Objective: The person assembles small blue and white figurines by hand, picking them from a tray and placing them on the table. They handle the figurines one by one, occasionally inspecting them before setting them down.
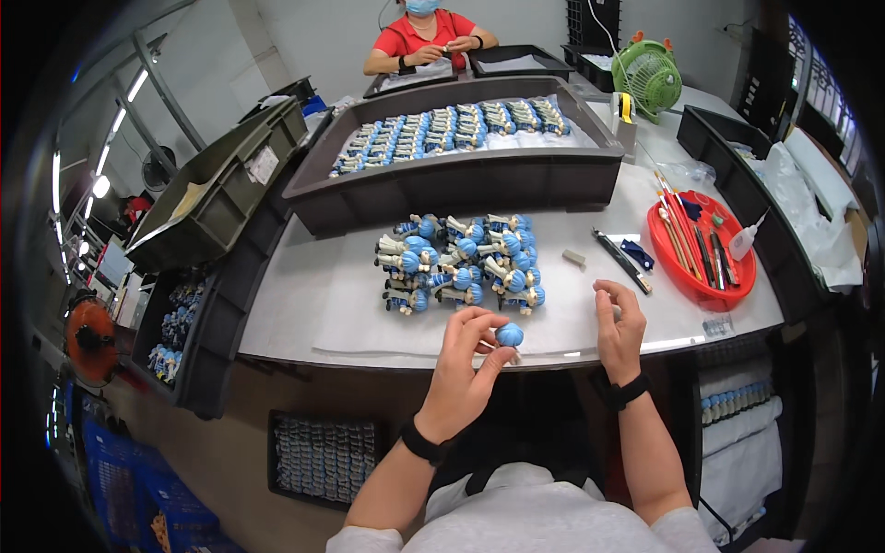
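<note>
Near the table's front edge, my left hand [466, 364] pinches a small figurine [509, 335] by its round, ribbed blue head. Its body is mostly hidden by my fingers. To the right, my right hand [621, 334] is curled above the table edge, thumb and fingers close together. A small pale bit shows between them, too little to name. Just beyond my left hand lies a cluster of similar blue-haired figurines [461, 263], packed in short rows on white sheeting [346, 318]. A small grey block [573, 258] rests between that cluster and my right hand.
Behind the cluster stands a large dark tray [461, 189] with rows of figurines. A red bowl [661, 249] of brushes and a dropper bottle [743, 241] sits right, beside a pen-like tool [622, 261]. A green fan [649, 78] and a co-worker [419, 39] are farther back.
</note>
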Motion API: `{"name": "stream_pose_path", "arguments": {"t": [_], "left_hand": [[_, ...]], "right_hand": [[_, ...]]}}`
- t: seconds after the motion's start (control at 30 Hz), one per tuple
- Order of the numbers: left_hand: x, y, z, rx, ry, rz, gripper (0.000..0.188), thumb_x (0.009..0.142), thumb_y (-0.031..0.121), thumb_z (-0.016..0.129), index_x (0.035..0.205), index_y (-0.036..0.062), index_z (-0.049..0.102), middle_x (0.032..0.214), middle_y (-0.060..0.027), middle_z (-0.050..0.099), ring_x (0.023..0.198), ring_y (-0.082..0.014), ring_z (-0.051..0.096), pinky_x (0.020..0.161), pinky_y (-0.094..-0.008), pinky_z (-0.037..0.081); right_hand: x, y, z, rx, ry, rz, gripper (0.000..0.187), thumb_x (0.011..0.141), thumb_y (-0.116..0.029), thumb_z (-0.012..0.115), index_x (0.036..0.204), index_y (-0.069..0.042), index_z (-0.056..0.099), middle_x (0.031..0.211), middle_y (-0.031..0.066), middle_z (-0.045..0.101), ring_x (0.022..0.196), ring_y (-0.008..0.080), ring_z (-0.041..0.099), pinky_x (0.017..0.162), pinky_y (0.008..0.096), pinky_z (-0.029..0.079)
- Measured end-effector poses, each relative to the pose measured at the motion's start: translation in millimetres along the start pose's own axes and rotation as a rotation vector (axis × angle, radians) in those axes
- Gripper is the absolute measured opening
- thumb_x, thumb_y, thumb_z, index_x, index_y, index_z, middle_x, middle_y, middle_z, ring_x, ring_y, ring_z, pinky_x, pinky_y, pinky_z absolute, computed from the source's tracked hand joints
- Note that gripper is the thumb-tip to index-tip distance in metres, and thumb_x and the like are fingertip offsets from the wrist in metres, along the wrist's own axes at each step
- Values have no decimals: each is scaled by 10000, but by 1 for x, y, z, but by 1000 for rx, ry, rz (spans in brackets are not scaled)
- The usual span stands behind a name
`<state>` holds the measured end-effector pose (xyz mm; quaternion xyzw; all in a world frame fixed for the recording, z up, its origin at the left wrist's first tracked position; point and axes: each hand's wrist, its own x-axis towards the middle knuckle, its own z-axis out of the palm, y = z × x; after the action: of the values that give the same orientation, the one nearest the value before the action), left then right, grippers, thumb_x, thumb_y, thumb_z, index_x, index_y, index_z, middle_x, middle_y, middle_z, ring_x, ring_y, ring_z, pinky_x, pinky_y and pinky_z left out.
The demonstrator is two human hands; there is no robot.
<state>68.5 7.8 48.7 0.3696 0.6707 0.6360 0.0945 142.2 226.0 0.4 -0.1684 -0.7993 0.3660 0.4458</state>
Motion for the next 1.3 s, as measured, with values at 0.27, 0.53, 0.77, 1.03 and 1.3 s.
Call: {"name": "stream_pose_path", "arguments": {"t": [0.27, 0.53, 0.77, 1.03, 1.3], "left_hand": [[29, -31, 15, -796, -5, -356, 330, 946, 127, 567, 1250, 18, 503, 1110, -49, 604, 963, -83, 570, 848, -231, 472], [39, -48, 19, -755, 24, -382, 339, 934, 140, 591, 1238, 4, 530, 1088, -51, 624, 959, -101, 586, 834, -236, 479], [40, -53, 16, -786, -43, -430, 322, 983, 144, 492, 1267, -6, 515, 1161, -82, 599, 1016, -138, 584, 878, -283, 486], [38, -54, 17, -799, -45, -415, 330, 988, 151, 485, 1284, 7, 518, 1157, -57, 605, 995, -107, 587, 859, -262, 497], [37, -55, 16, -750, -73, -414, 347, 987, 153, 486, 1297, -2, 496, 1203, -81, 584, 1040, -138, 577, 889, -308, 494]], "right_hand": [[-20, -51, 0, 412, -253, 32, 234, 878, -44, 582, 1101, 23, 597, 889, 109, 668, 814, 144, 620, 718, 256, 465], [-13, -46, 19, 441, -500, 126, 426, 826, -42, 673, 1224, -12, 525, 901, 116, 674, 764, 122, 636, 641, 241, 511], [-20, -38, 18, 520, -460, 193, 454, 814, -15, 690, 1233, 1, 515, 917, 114, 668, 762, 120, 640, 653, 232, 518], [-19, -33, 16, 543, -463, 158, 502, 788, -36, 738, 1237, -3, 516, 917, 105, 662, 814, 138, 649, 668, 240, 532], [-22, -33, 17, 568, -414, 182, 528, 769, -23, 752, 1238, -5, 512, 924, 105, 655, 852, 154, 660, 701, 257, 559]]}}
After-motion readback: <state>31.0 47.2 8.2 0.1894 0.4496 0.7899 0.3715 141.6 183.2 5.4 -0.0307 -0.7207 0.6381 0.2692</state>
